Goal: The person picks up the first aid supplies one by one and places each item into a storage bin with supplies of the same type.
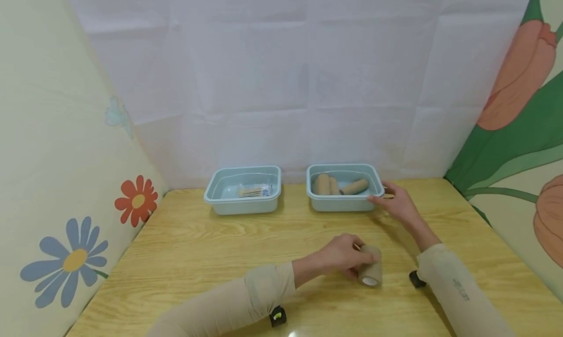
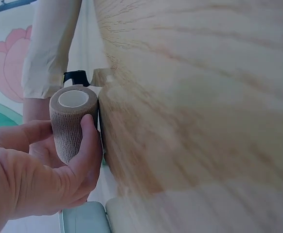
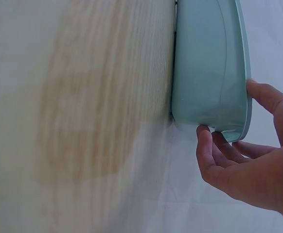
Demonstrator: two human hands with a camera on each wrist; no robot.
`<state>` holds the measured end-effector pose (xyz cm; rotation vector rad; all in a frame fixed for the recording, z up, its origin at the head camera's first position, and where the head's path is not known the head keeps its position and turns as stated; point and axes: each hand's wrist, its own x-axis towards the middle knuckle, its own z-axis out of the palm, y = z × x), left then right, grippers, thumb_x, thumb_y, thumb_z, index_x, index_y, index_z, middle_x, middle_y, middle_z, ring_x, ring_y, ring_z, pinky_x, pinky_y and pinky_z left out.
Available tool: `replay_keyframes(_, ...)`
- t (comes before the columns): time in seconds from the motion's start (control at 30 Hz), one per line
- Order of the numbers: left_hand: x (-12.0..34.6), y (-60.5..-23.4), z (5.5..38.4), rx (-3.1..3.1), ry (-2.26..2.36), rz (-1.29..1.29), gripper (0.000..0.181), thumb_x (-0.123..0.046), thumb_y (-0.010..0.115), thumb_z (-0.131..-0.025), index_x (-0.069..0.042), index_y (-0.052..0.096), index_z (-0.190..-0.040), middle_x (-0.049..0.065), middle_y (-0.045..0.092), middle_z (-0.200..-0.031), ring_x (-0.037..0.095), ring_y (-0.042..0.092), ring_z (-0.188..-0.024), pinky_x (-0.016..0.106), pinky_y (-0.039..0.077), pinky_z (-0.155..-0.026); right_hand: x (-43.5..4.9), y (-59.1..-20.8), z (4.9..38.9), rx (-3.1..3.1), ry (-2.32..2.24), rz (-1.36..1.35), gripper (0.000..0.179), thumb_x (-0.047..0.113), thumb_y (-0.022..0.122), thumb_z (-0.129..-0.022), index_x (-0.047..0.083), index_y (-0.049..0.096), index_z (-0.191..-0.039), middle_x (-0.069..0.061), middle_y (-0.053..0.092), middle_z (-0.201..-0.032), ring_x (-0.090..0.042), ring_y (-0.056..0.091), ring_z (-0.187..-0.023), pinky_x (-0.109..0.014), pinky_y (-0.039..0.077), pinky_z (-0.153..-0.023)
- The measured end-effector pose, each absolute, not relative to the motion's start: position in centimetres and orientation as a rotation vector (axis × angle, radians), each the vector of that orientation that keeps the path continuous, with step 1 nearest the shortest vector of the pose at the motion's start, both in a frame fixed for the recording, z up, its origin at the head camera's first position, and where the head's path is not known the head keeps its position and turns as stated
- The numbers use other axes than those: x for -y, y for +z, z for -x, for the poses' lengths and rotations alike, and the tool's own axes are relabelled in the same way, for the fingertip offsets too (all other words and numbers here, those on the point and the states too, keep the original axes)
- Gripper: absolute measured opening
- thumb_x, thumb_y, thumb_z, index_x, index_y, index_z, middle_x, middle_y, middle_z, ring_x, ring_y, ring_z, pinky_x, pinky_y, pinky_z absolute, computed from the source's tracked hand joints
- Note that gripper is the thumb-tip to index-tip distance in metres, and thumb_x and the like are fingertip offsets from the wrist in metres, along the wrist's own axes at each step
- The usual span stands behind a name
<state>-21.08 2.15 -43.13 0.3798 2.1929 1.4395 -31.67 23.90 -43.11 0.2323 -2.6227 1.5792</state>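
My left hand (image 1: 345, 254) grips a tan roll of self-adhesive bandage (image 1: 372, 266) with a white core, its thumb on one side and fingers on the other. In the left wrist view the bandage roll (image 2: 73, 124) lies close against the tabletop; whether it touches is unclear. At the right end of the right pale-blue plastic bin (image 1: 340, 204), my right hand (image 1: 398, 202) holds the rim. The right wrist view shows its thumb on the bin's rim (image 3: 247, 73) and its fingers curled against the end wall. Inside that bin lie several tan rolls (image 1: 323, 184).
A second pale-blue bin (image 1: 244, 208) stands to the left, holding a bundle of cotton swabs (image 1: 251, 191) in clear wrapping. Both bins sit at the back of the wood-grain table (image 1: 211, 258), before a white creased sheet (image 1: 264, 82). Painted walls flank the table.
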Motion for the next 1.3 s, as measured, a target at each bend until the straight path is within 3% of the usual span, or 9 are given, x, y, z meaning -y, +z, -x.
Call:
replay_keyframes(0.47, -2.0, -41.9, 21.9, -2.280, 1.400, -0.447, 0.038, -0.025, 0.077, -0.090, 0.001, 0.067, -0.116, 0.005, 0.066, -0.092, 0.020, 0.068, -0.065, 0.037, 0.059, -0.057, -23.7, -42.9, 31.5, 2.616, 1.569, -0.250, 0.075, 0.029, 0.075, -0.096, -0.003, 0.039, -0.153, -0.033, 0.050, -0.141, -0.044, 0.052, -0.123, -0.042, 0.052, -0.085)
replay_keyframes(0.73, -1.3, -41.1, 23.5, -2.352, 1.329, -0.567, 0.043, -0.024, 0.075, -0.090, 0.000, 0.066, -0.124, 0.002, 0.064, -0.092, 0.017, 0.065, -0.070, 0.037, 0.059, -0.059, -23.8, -42.6, 31.4, 2.615, 1.574, -0.244, 0.075, 0.029, 0.075, -0.096, -0.003, 0.040, -0.153, -0.033, 0.050, -0.140, -0.044, 0.052, -0.123, -0.040, 0.053, -0.083)
replay_keyframes(0.93, -0.6, -40.8, 24.8, -2.461, 1.297, -0.645, 0.015, -0.020, 0.073, -0.088, -0.007, 0.071, -0.096, 0.001, 0.065, -0.082, 0.013, 0.063, -0.066, 0.035, 0.058, -0.055, -23.8, -42.8, 31.2, 2.625, 1.578, -0.266, 0.075, 0.030, 0.074, -0.096, -0.004, 0.039, -0.153, -0.034, 0.049, -0.141, -0.045, 0.051, -0.124, -0.042, 0.052, -0.086)
replay_keyframes(1.07, -0.4, -39.8, 25.8, -2.438, 1.329, -0.708, 0.012, -0.019, 0.070, -0.090, -0.008, 0.066, -0.086, 0.002, 0.062, -0.079, 0.012, 0.062, -0.070, 0.040, 0.060, -0.058, -24.1, -42.8, 31.0, 2.640, 1.567, -0.253, 0.078, 0.032, 0.075, -0.096, -0.004, 0.038, -0.154, -0.035, 0.049, -0.141, -0.046, 0.051, -0.124, -0.043, 0.052, -0.086)
replay_keyframes(1.3, 0.3, -37.2, 28.0, -2.440, 1.351, -0.690, 0.019, -0.019, 0.068, -0.091, -0.006, 0.070, -0.105, 0.001, 0.066, -0.092, 0.014, 0.063, -0.080, 0.036, 0.059, -0.061, -23.8, -42.5, 31.0, 2.618, 1.586, -0.300, 0.074, 0.026, 0.074, -0.097, -0.008, 0.037, -0.152, -0.038, 0.048, -0.139, -0.048, 0.056, -0.119, -0.035, 0.054, -0.081)
